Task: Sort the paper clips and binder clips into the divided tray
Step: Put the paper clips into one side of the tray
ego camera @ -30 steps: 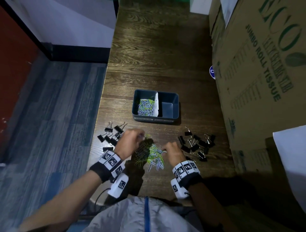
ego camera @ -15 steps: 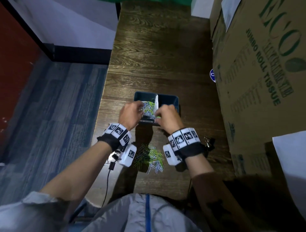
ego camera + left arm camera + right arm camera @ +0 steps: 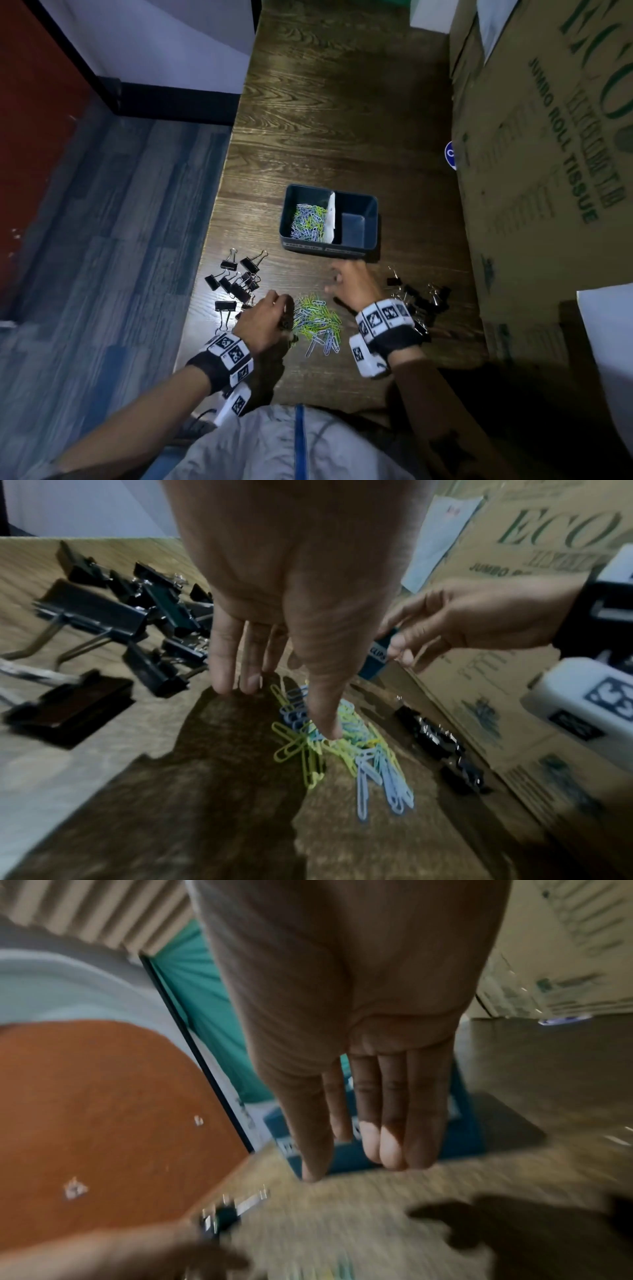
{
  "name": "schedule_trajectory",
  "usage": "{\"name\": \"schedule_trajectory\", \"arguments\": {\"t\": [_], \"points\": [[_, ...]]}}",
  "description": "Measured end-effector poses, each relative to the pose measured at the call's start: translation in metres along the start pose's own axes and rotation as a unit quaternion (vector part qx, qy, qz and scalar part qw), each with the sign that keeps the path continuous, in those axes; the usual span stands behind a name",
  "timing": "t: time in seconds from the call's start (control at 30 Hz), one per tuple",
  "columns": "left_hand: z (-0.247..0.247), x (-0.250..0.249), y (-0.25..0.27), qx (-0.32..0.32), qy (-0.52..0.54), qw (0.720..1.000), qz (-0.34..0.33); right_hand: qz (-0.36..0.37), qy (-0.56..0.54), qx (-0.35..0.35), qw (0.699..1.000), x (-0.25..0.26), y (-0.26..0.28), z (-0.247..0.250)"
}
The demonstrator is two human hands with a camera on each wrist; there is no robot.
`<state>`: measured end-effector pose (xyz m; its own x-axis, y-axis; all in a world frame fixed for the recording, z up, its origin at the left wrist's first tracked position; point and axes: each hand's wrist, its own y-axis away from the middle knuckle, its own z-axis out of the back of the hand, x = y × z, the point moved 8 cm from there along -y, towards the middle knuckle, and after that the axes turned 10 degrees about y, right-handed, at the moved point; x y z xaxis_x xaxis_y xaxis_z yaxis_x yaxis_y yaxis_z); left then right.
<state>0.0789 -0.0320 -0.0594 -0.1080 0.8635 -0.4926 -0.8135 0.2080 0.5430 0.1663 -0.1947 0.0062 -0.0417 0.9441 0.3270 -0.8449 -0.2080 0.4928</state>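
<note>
Left of table edge: blue-grey floor [image 3: 113, 240], red panel [image 3: 37, 102].
On dark wood table [image 3: 335, 113], left side: cluster of black binder clips [image 3: 236, 282], handles splayed, all loose on the surface, none in the tray.
Just right of that cluster: left hand [image 3: 262, 322], fingers extended downward and relaxed, nothing grasped. Left-wrist view: fingertips [image 3: 222, 685] at the table, thumb tip down on the near pile.
Centre, near edge: loose pile of paper clips [image 3: 317, 320], green and pale blue, lying between the two hands.
Beyond the pile: divided tray [image 3: 371, 219], dark blue, white divider [image 3: 331, 216] upright across the middle. Left compartment held a heap of sorted paper clips [image 3: 308, 221]; right compartment held no clips.
Right of the pile, just short of the tray's near wall: right hand [image 3: 352, 282], fingers straight and together in right-wrist view, released, nothing held. That view blurred.
Behind the right wrist: second group of binder clips [image 3: 423, 296], partly hidden by the wristband.
Far right: cardboard box [image 3: 548, 171], green lettering "JUMBO ROLL TISSUE".
</note>
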Motion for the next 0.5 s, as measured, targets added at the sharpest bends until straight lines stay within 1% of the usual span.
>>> {"name": "schedule_trajectory", "arguments": {"t": [0.1, 0.13, 0.17, 0.2, 0.27, 0.33, 0.4, 0.47, 0.5], "points": [[-0.012, 0.007, 0.002, 0.016, -0.022, 1.0, -0.001, -0.048, 0.037, 0.124, 0.99, -0.033, 0.021, -0.061], [-0.015, 0.008, 0.002, 0.018, -0.032, 0.999, -0.003, -0.06, 0.049, 0.144, 0.987, -0.042, 0.028, -0.077], [-0.018, 0.007, 0.003, 0.018, -0.041, 0.999, -0.006, -0.058, 0.062, 0.144, 0.986, -0.047, 0.034, -0.089], [-0.021, 0.006, 0.003, 0.016, -0.044, 0.999, -0.012, -0.047, 0.074, 0.127, 0.988, -0.049, 0.037, -0.099], [-0.024, -0.001, 0.003, 0.012, -0.033, 0.999, -0.028, -0.016, 0.09, 0.07, 0.993, -0.047, 0.04, -0.111], [-0.023, -0.008, 0.003, 0.002, 0.016, 0.999, -0.033, 0.012, 0.096, 0.019, 0.995, -0.039, 0.039, -0.113], [-0.022, -0.018, 0.002, -0.011, 0.038, 0.998, -0.055, 0.02, 0.082, -0.013, 0.996, -0.032, 0.037, -0.11], [-0.023, -0.027, 0.0, -0.016, 0.046, 0.996, -0.082, 0.011, 0.053, -0.014, 0.998, -0.027, 0.034, -0.108], [-0.024, -0.031, 0.0, -0.012, 0.049, 0.995, -0.09, 0.001, 0.032, 0.001, 0.999, -0.026, 0.032, -0.108]]}}
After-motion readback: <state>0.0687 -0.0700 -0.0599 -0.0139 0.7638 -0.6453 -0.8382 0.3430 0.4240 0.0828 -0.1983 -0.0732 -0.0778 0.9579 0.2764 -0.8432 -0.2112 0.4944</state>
